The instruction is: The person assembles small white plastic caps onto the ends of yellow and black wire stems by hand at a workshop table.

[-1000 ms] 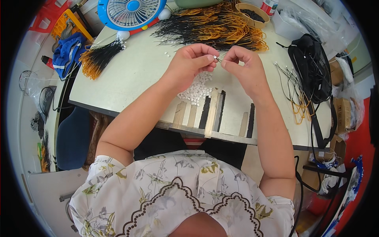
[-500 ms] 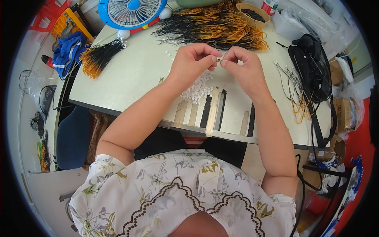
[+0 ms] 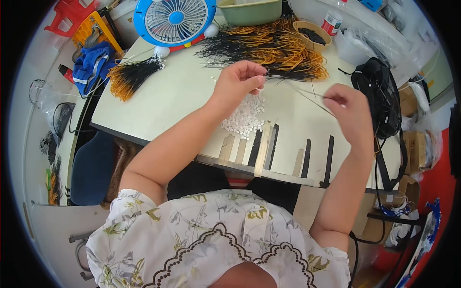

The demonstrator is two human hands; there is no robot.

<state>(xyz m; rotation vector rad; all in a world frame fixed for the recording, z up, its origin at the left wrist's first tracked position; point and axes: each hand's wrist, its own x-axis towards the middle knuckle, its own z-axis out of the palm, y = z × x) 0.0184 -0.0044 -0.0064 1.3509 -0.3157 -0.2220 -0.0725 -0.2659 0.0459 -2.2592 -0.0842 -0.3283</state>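
Note:
My left hand (image 3: 240,84) is closed in a pinch above the pile of small white plastic pieces (image 3: 246,117). A pale bit shows under its fingers, but what it grips is mostly hidden. To the right, my right hand (image 3: 350,110) is closed on thin black wire (image 3: 309,92), slightly blurred. The wire stretches across the gap between the hands. Beyond them lies a large heap of black and orange wires (image 3: 269,45). A smaller bundle of the same wires (image 3: 132,77), with white ends, rests at the left of the table.
A blue fan (image 3: 176,18), a green basin (image 3: 252,12) and a round tub of dark pieces (image 3: 312,36) stand along the back. Wooden and black strips (image 3: 259,151) are fixed at the table's front edge. A black bag (image 3: 379,96) lies at the right.
My right hand has moved away from my left toward the right, and wire now spans between them. My left hand stays near its place, still pinched. The view has shifted slightly.

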